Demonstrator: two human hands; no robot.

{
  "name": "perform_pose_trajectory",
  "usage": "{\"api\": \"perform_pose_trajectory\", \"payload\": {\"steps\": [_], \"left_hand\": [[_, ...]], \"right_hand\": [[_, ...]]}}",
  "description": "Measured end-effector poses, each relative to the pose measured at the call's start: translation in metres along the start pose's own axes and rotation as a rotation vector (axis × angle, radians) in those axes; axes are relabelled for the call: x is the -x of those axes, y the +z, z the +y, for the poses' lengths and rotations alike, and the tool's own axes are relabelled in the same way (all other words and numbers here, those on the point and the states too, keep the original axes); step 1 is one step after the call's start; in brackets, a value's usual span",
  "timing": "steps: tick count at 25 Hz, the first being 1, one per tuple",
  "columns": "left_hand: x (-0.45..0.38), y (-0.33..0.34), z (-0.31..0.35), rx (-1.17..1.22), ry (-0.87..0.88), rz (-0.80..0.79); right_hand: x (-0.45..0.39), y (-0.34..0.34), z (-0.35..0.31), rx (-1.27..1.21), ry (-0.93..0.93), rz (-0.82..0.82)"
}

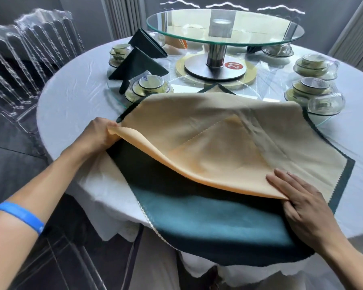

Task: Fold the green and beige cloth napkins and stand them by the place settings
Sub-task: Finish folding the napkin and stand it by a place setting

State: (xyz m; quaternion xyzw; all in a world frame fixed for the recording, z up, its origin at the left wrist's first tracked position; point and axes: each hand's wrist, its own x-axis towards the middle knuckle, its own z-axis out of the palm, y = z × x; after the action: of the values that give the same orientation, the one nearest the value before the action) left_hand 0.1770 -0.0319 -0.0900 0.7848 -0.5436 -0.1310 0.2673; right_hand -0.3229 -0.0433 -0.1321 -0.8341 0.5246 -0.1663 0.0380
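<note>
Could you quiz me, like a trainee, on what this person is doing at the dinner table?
1. True or false: the beige napkin lies on top of the green napkin.
2. Which hand lifts a beige corner off the green cloth? A) left hand B) right hand
3. Fill in: the folded napkins already standing by the left place settings are dark ____.

Key
1. True: green shows beneath and around the beige.
2. A: the left hand pinches the raised corner, while the right hand rests at the near corner with fingers straight on top.
3. green.
</note>
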Motion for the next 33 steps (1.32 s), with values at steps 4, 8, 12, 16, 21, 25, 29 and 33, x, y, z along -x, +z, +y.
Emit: {"api": "perform_pose_trajectory", "payload": {"steps": [4, 8, 12, 16, 21, 25, 29, 33], "left_hand": [[0.032, -0.004, 0.004, -0.373, 0.165, 0.166], [0.072, 0.008, 0.035, -0.382, 0.754, 0.021], [0.097, 0.003, 0.041, -0.138, 0.715, -0.202], [0.109, -0.008, 0.034, -0.238, 0.504, -0.522], [0.118, -0.002, 0.081, -0.12, 0.263, -0.799], [0.131, 0.049, 0.11, 0.159, 0.284, -0.442], [0.131, 0.055, 0.11, 0.309, 0.293, -0.358], [0.104, 0.038, 0.128, 0.358, 0.368, -0.094]], "right_hand": [[-0.001, -0.002, 0.0, 0.019, -0.016, -0.006], [-0.004, -0.011, 0.005, 0.028, 0.023, -0.028], [0.008, -0.046, 0.004, 0.037, 0.061, -0.049], [0.041, -0.065, 0.006, 0.003, -0.021, -0.216], [0.03, -0.06, -0.008, -0.229, 0.019, -0.322], [0.005, -0.036, -0.02, -0.181, 0.139, -0.11], [-0.014, -0.04, -0.02, -0.397, 0.174, -0.179], [-0.058, -0.069, -0.025, -0.49, 0.063, 0.009]]}}
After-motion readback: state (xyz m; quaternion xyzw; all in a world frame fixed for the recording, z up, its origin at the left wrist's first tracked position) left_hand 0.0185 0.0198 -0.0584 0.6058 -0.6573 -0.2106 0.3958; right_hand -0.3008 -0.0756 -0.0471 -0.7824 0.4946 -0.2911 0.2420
